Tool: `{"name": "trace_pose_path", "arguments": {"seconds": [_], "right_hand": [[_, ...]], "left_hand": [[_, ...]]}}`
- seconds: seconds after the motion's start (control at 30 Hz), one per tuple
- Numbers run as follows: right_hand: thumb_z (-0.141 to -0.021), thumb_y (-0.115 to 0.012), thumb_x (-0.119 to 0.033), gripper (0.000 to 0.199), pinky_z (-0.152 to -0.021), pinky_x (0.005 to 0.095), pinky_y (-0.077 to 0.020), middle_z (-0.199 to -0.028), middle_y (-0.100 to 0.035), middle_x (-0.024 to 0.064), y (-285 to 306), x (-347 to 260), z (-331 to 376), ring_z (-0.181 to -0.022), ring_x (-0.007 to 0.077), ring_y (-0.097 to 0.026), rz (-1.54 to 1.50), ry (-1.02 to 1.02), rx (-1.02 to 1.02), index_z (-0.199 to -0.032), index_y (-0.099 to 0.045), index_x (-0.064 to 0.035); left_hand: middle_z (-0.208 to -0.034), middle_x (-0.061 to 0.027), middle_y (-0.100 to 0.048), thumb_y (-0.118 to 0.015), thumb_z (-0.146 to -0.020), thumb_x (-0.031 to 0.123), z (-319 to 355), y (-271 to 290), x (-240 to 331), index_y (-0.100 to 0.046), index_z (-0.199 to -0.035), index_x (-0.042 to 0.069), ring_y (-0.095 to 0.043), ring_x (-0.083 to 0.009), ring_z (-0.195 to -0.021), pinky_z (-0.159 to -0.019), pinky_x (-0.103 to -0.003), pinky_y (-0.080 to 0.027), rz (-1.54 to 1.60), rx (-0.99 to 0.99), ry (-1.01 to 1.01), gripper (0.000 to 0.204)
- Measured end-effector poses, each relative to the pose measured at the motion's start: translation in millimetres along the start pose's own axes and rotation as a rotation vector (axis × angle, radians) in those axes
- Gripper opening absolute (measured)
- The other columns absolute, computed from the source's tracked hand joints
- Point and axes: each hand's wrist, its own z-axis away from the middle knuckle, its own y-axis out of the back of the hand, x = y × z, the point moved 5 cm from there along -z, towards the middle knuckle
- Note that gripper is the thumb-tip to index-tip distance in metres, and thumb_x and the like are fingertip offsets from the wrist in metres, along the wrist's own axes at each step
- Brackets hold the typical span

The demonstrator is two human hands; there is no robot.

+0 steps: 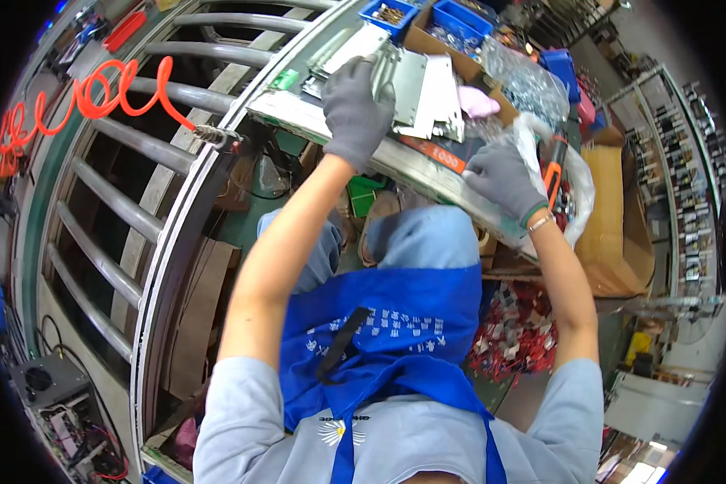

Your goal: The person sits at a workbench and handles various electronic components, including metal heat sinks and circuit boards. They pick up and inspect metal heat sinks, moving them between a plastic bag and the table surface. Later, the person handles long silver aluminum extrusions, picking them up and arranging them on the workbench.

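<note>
My left hand [355, 113], in a grey glove, reaches over a pile of silvery sheet-metal plates [411, 85] on the workbench. Its thumb and fingers close on the edge of a narrow metal plate [385, 68]. My right hand [504, 177], gloved as well, is curled at the bench's near edge, beside an orange-red printed strip [433, 153]. Whatever lies in its fingers is hidden. Just right of that hand is a tool with an orange and black handle [552, 169], next to a clear plastic bag [577, 198].
Blue bins of small parts [460, 18] stand at the back, near a bag of hardware [528, 85] and a pink item [477, 102]. A roller conveyor [129, 145] runs on the left under a coiled orange air hose [97, 89]. A cardboard box [605, 218] is at right.
</note>
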Motion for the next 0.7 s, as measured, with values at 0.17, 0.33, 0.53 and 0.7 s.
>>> {"name": "trace_pose_path", "arguments": {"seconds": [0.17, 0.33, 0.53, 0.7], "right_hand": [[-0.089, -0.061, -0.038, 0.043, -0.091, 0.0386, -0.0482, -0.102, -0.068, 0.0182, 7.9, 4.0, -43.4, -0.097, 0.0315, -0.063, -0.455, -0.284, 0.511, -0.110, -0.067, -0.0004], [-0.088, -0.061, -0.051, 0.070, -0.097, 0.0489, -0.0437, -0.121, -0.056, 0.0269, -54.0, -3.2, -58.6, -0.114, 0.0423, -0.054, -0.204, -0.512, 0.538, -0.132, -0.049, 0.0029], [-0.089, -0.061, -0.049, 0.068, -0.102, 0.0507, -0.0375, -0.131, -0.048, 0.0256, -55.1, -9.4, -59.6, -0.123, 0.0419, -0.045, -0.346, -0.537, 0.559, -0.135, -0.046, -0.0020], [-0.088, -0.065, -0.042, 0.063, -0.104, 0.0493, -0.0357, -0.134, -0.046, 0.0227, -22.9, -46.8, -68.5, -0.125, 0.0402, -0.044, -0.309, -0.276, 0.884, -0.133, -0.047, -0.0012]], "left_hand": [[-0.125, -0.0185, -0.056, -0.074, -0.078, 0.024, 15.5, -23.9, -48.5, -0.053, -0.128, 0.003, -0.049, -0.0358, -0.121, -0.103, -0.046, -0.039, -0.037, 0.115, 0.371, 0.058], [-0.128, -0.0203, -0.053, -0.077, -0.076, 0.028, -5.1, -20.2, -65.3, -0.051, -0.129, 0.003, -0.046, -0.0366, -0.123, -0.105, -0.046, -0.038, -0.143, 0.132, 0.366, 0.063], [-0.127, -0.0263, -0.056, -0.074, -0.072, 0.058, -38.2, -26.1, -128.6, -0.055, -0.126, 0.002, -0.045, -0.0422, -0.125, -0.108, -0.049, -0.031, -0.106, -0.104, 0.594, 0.080], [-0.104, -0.0162, -0.069, -0.077, -0.072, 0.049, -43.0, -37.2, -134.4, -0.070, -0.103, 0.009, -0.060, -0.0322, -0.107, -0.094, -0.047, -0.040, -0.129, -0.108, 0.530, 0.051]]}}
